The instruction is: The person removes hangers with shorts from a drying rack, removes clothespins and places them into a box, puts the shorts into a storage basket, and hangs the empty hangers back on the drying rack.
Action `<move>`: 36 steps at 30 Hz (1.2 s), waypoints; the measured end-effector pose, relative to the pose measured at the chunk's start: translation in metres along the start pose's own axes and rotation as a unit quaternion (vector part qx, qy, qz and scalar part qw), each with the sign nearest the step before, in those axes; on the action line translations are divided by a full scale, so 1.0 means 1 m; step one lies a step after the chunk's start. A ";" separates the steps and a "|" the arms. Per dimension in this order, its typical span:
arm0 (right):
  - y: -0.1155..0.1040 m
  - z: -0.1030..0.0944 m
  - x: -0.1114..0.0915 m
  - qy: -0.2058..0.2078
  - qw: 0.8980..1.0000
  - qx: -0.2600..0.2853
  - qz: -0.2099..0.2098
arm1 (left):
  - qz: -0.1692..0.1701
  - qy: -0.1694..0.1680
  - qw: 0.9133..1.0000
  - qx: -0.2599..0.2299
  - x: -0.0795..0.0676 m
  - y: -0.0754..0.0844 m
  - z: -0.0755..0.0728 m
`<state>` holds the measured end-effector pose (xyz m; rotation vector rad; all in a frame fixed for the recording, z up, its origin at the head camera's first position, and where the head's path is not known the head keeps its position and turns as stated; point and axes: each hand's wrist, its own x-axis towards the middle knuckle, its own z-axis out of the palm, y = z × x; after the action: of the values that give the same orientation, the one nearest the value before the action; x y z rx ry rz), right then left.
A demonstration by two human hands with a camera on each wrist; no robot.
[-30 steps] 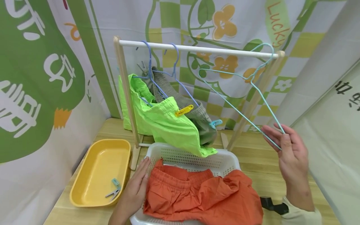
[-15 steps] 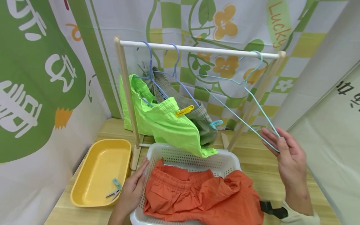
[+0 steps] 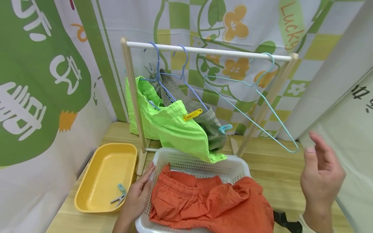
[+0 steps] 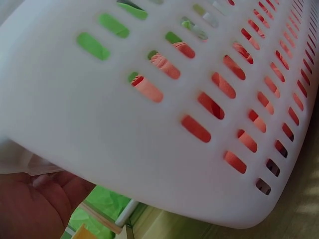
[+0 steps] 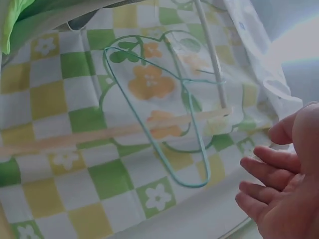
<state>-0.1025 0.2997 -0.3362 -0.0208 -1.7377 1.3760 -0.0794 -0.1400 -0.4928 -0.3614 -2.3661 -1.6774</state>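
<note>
A light-teal wire hanger (image 3: 253,121) hangs by its hook from the white rod at the right end of the rack, with nothing on it. My right hand (image 3: 322,171) is just right of its lower corner, fingers loosely bent and apart from the wire; in the right wrist view, the hanger (image 5: 157,144) shows beyond the fingers (image 5: 269,174). My left hand (image 3: 137,195) rests at the left rim of a white slotted basket (image 3: 201,163), fingers along the edge. Orange elastic-waist shorts (image 3: 209,204) lie bunched in that basket, their colour visible through the wall slots in the left wrist view.
Lime-green shorts (image 3: 172,129) and grey-green shorts (image 3: 215,136) hang from blue hangers on the rack (image 3: 209,51), with yellow (image 3: 193,115) and blue (image 3: 225,128) clothespins. A yellow tray (image 3: 102,174) at left holds clothespins (image 3: 120,194). Patterned cloth surrounds the table.
My right hand hooked the teal hanger over the rod, then let go and moved right, away from its lower corner. My left hand has stayed at the basket's rim.
</note>
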 end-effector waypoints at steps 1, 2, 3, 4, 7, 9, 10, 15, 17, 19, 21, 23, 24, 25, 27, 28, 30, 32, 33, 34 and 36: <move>-0.004 0.001 -0.002 -0.001 1.000 -0.016 -0.017 | 0.000 0.001 1.000 0.000 0.000 0.000 0.000; -0.007 0.003 -0.004 -0.008 0.999 -0.018 -0.034 | -0.002 0.000 1.000 -0.002 0.000 0.000 0.000; -0.008 0.005 -0.006 -0.021 0.999 -0.007 -0.046 | -0.003 0.001 1.000 -0.003 -0.001 0.001 -0.001; -0.009 0.007 -0.009 -0.039 0.998 0.005 -0.058 | -0.004 0.001 1.000 -0.004 -0.002 0.001 -0.001; -0.005 0.014 -0.014 -0.113 0.990 0.007 -0.081 | -0.004 0.001 1.000 -0.006 -0.003 0.000 -0.001; -0.001 0.019 -0.017 -0.163 0.983 -0.012 -0.085 | -0.001 0.001 1.000 -0.004 -0.003 0.000 -0.001; 0.001 0.022 -0.018 -0.188 0.978 -0.016 -0.090 | 0.001 0.001 1.000 -0.002 -0.003 0.000 -0.001; 0.004 0.043 -0.022 -0.284 0.953 -0.031 -0.101 | -0.005 -0.003 1.000 0.005 -0.001 0.000 0.000; 0.005 0.052 -0.023 -0.309 0.945 -0.032 -0.104 | -0.013 -0.003 1.000 0.007 0.000 0.001 0.001; 0.006 0.060 -0.024 -0.327 0.938 -0.033 -0.106 | -0.019 0.000 1.000 0.008 0.000 0.002 0.001; 0.007 0.067 -0.025 -0.341 0.934 -0.032 -0.101 | -0.020 0.003 1.000 0.008 0.000 0.002 0.001; 0.006 0.073 -0.026 -0.353 0.931 -0.031 -0.090 | -0.019 0.005 1.000 0.006 0.000 0.003 0.001; 0.006 0.077 -0.027 -0.357 0.930 -0.029 -0.084 | -0.019 0.006 1.000 0.005 0.001 0.003 0.001; 0.005 0.080 -0.027 -0.360 0.929 -0.028 -0.079 | -0.020 0.006 1.000 0.005 0.001 0.003 0.001; 0.004 0.086 -0.027 -0.362 0.929 -0.030 -0.074 | -0.021 0.007 1.000 0.003 0.001 0.003 0.001; 0.004 0.089 -0.027 -0.363 0.928 -0.028 -0.073 | -0.021 0.008 1.000 0.001 0.001 0.003 0.001; 0.004 0.094 -0.028 -0.364 0.928 -0.018 -0.073 | -0.021 0.007 1.000 -0.001 0.001 0.003 0.001; 0.003 0.099 -0.029 -0.365 0.928 -0.013 -0.076 | -0.019 0.005 1.000 -0.004 0.002 0.002 0.001; 0.003 0.101 -0.029 -0.367 0.927 -0.009 -0.074 | -0.019 0.005 1.000 -0.004 0.002 0.002 0.001; 0.003 0.103 -0.029 -0.369 0.926 -0.007 -0.073 | -0.019 0.006 1.000 -0.004 0.002 0.003 0.001; 0.002 0.107 -0.030 -0.372 0.926 -0.006 -0.067 | -0.020 0.006 1.000 -0.004 0.002 0.003 0.001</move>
<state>-0.1533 0.2032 -0.3548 0.6831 -2.3036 1.3596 -0.0807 -0.1381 -0.4895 -0.3053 -2.3746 -1.7016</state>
